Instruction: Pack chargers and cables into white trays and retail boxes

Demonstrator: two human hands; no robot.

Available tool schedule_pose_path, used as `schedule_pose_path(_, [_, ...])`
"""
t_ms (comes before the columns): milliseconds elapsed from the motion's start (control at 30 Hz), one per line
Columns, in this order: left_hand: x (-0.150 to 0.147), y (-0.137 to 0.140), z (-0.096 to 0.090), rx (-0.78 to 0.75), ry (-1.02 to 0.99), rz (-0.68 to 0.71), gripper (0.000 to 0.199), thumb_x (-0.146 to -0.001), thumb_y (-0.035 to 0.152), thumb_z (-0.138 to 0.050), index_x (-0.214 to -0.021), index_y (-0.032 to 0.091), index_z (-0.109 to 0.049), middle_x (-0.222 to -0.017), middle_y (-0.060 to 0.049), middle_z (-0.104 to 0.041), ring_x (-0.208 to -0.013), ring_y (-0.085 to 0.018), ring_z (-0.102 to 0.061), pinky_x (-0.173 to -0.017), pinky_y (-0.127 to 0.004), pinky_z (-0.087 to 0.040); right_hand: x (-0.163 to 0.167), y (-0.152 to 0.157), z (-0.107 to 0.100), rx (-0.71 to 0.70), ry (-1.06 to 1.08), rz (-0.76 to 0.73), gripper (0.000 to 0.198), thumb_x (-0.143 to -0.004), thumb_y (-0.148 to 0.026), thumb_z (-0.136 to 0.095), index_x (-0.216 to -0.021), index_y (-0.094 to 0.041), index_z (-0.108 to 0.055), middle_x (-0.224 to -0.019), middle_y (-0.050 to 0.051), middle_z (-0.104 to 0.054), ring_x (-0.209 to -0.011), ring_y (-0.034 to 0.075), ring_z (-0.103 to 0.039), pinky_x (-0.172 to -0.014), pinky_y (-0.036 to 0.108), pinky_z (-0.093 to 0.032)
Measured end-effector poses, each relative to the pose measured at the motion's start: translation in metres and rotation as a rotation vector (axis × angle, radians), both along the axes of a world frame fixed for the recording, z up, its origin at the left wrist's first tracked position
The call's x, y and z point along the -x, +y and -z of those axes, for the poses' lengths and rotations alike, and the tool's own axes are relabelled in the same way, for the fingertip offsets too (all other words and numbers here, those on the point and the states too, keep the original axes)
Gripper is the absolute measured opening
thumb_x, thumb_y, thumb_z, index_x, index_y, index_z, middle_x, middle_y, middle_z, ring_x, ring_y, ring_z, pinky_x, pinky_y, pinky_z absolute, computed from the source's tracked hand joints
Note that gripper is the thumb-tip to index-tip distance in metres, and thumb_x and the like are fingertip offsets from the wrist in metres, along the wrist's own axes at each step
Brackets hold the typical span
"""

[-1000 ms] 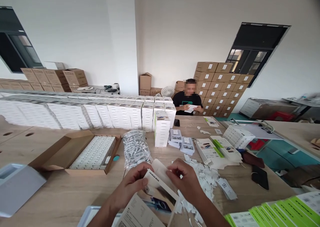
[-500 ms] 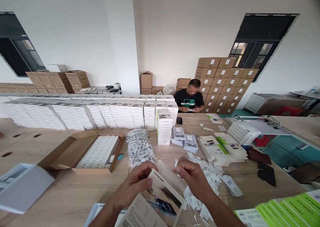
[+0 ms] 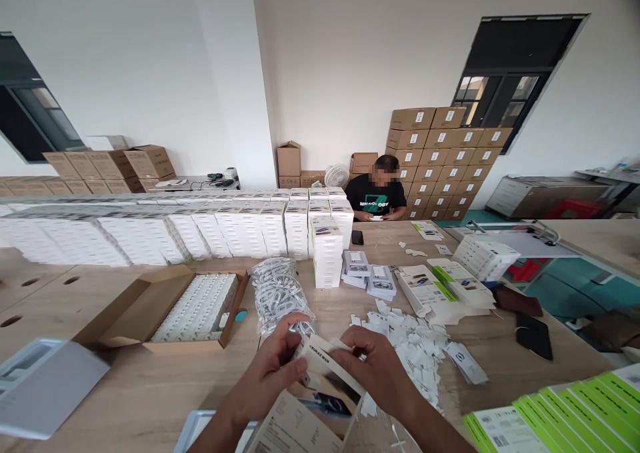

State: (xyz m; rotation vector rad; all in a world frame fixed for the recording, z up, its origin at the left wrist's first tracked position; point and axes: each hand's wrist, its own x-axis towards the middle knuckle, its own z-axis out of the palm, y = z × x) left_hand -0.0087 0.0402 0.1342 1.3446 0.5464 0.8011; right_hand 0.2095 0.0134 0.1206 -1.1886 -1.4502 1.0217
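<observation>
1. Holding the printed carton (image 3: 327,403) by its upper left corner is the left hand (image 3: 273,368), thumb in front and fingers behind, a grip I read as closed on card; the carton lies below and right of it
2. Curling at the carton's upper edge, the right hand (image 3: 375,365) has its fingertips against a white flap (image 3: 339,344); whether they pinch it or only press, I cannot tell from here
3. What counts to my eye is the lettered panel (image 3: 323,357): its long axis slants from the left thumb down to the lower right, under the right hand, and the flap seems nearer the right fingers than the left
4. Left of the carton, I see part of a pale tray (image 3: 193,433) by the left forearm; well to its right, green-and-white cartons (image 3: 565,413) overlap in a row
5. Just beyond the carton on its right, white paper pieces (image 3: 400,346) lie heaped; beyond it on the left is a bag of cables (image 3: 280,290), with an open brown box (image 3: 125,320) farther left
6. Farther past the carton, I make out an upright stack of white boxes (image 3: 327,260), then a co-worker (image 3: 377,196) sitting across the table (image 3: 165,386)
</observation>
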Motion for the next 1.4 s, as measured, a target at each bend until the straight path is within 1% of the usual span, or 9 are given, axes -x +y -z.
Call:
schedule_pose_path(100, [0.002, 0.004, 0.003, -0.109, 0.095, -0.043, 0.052, -0.088, 0.033, -0.058, -0.136, 0.029, -0.04, -0.093, -0.003, -0.058, -0.084, -0.018, -0.056, -0.072, -0.029, -0.045, 0.001, -0.002, -0.003, -0.135, -0.174, 0.038, 0.031, -0.082, -0.036, -0.066, -0.058, -0.018, -0.058, -0.067, -0.001, -0.053, -0.063, 0.013, -0.049, -0.06, 0.025, -0.038])
schedule_pose_path(233, [0.004, 0.01, 0.004, -0.182, 0.122, -0.046, 0.033, -0.087, 0.033, -0.059, -0.119, 0.022, -0.057, -0.095, -0.004, -0.059, -0.085, -0.017, -0.054, -0.075, -0.029, -0.043, -0.004, -0.002, -0.006, -0.119, -0.103, -0.055, 0.028, -0.086, -0.039, -0.062, -0.068, -0.019, -0.068, -0.077, 0.002, -0.06, -0.071, 0.014, -0.056, -0.066, 0.025, -0.043])
schedule_pose_path(433, [-0.001, 0.012, 0.011, -0.087, -0.024, -0.209, 0.024, -0.088, 0.031, -0.058, -0.11, 0.022, -0.058, -0.092, -0.002, -0.059, -0.079, -0.014, -0.051, -0.07, -0.025, -0.041, -0.003, -0.011, 0.006, 0.113, 0.209, -0.194, 0.033, -0.094, -0.044, -0.049, -0.12, -0.03, -0.065, -0.11, 0.004, -0.068, -0.107, 0.022, -0.06, -0.097, 0.036, -0.045])
schedule_pose_path(600, [0.001, 0.011, 0.025, -0.135, -0.015, -0.2, 0.028, -0.087, 0.033, -0.058, -0.112, 0.021, -0.058, -0.09, -0.003, -0.061, -0.077, -0.015, -0.053, -0.07, -0.025, -0.042, 0.007, -0.026, 0.029, -0.03, 0.123, -0.084, 0.037, -0.095, -0.042, -0.048, -0.129, -0.033, -0.057, -0.134, 0.003, -0.056, -0.12, 0.022, -0.053, -0.104, 0.035, -0.039])
schedule_pose_path(800, [0.01, 0.011, 0.03, -0.376, 0.261, -0.157, 0.032, -0.088, 0.034, -0.056, -0.117, 0.022, -0.056, -0.093, -0.005, -0.062, -0.08, -0.018, -0.054, -0.072, -0.028, -0.043, 0.001, -0.021, 0.028, 0.083, 0.104, -0.121, 0.043, -0.092, -0.047, -0.051, -0.129, -0.026, -0.058, -0.113, 0.005, -0.068, -0.104, 0.024, -0.061, -0.09, 0.035, -0.048])
schedule_pose_path(967, [0.021, 0.009, 0.043, -0.298, 0.318, -0.185, 0.031, -0.091, 0.035, -0.051, -0.12, 0.025, -0.053, -0.101, -0.004, -0.061, -0.084, -0.017, -0.056, -0.073, -0.027, -0.046, 0.018, -0.02, 0.038, 0.009, -0.021, -0.018, 0.038, -0.095, -0.045, -0.043, -0.089, -0.021, -0.073, -0.083, 0.002, -0.069, -0.077, 0.019, -0.06, -0.071, 0.027, -0.044])
schedule_pose_path(1100, [0.037, 0.004, 0.056, -0.346, 0.478, -0.18, 0.031, -0.092, 0.034, -0.05, -0.121, 0.026, -0.052, -0.101, -0.004, -0.062, -0.081, -0.016, -0.057, -0.068, -0.026, -0.049, 0.03, -0.017, 0.053, 0.111, 0.065, -0.12, 0.033, -0.092, -0.046, -0.049, -0.096, -0.022, -0.071, -0.085, 0.001, -0.069, -0.077, 0.018, -0.06, -0.067, 0.025, -0.043])
schedule_pose_path(1267, [0.049, -0.002, 0.046, -0.662, 0.68, -0.14, 0.034, -0.09, 0.027, -0.054, -0.123, 0.029, -0.051, -0.103, -0.004, -0.064, -0.082, -0.015, -0.059, -0.077, -0.027, -0.049, 0.033, -0.002, 0.057, 0.161, 0.125, -0.158, 0.031, -0.086, -0.048, -0.06, -0.084, -0.018, -0.07, -0.075, 0.0, -0.062, -0.071, 0.014, -0.054, -0.064, 0.024, -0.039])
schedule_pose_path(1400, [0.051, -0.004, 0.037, -0.75, 0.707, -0.125, 0.034, -0.09, 0.022, -0.052, -0.123, 0.029, -0.049, -0.103, -0.003, -0.064, -0.083, -0.015, -0.06, -0.077, -0.027, -0.049, 0.038, 0.012, 0.065, 0.307, 0.284, -0.231, 0.035, -0.08, -0.05, -0.066, -0.079, -0.015, -0.067, -0.063, -0.004, -0.052, -0.058, 0.009, -0.043, -0.055, 0.022, -0.033])
